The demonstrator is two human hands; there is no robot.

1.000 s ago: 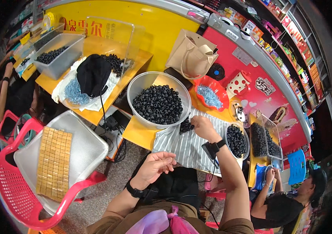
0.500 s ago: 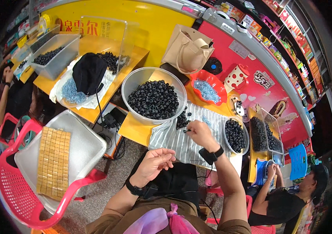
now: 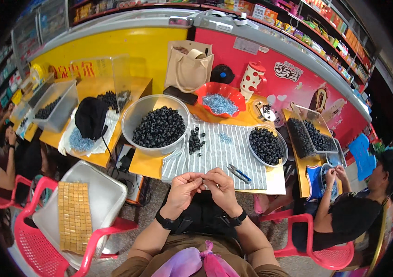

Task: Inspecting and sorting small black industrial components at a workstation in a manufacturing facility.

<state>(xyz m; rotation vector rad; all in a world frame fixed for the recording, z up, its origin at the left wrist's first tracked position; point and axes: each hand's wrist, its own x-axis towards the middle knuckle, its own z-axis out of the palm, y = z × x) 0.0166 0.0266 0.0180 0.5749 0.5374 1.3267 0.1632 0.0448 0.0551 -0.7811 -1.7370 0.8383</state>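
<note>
My left hand [image 3: 182, 193] and my right hand [image 3: 223, 190] meet in front of the table's near edge. Both are closed, with thumbs and fingertips pinched together around something too small to make out. Just beyond them lies a grey-and-white striped cloth [image 3: 219, 159]. Blue-handled pliers [image 3: 239, 174] rest on it near my right hand. A loose cluster of small black ring-like parts [image 3: 196, 141] and a little heap of clear blue pieces [image 3: 225, 138] also lie on the cloth.
A large clear tub [image 3: 129, 121] of black parts stands left of the cloth, a smaller tub [image 3: 267, 144] right. Behind are a red bowl [image 3: 239, 92] of blue pieces, a tan bag [image 3: 188, 69] and a spotted cup [image 3: 252, 82]. A pink chair [image 3: 25, 231] is left; a person [image 3: 351, 207] sits right.
My right hand has come back from the black parts on the cloth to meet my left hand. The view has shifted, and the pliers now show.
</note>
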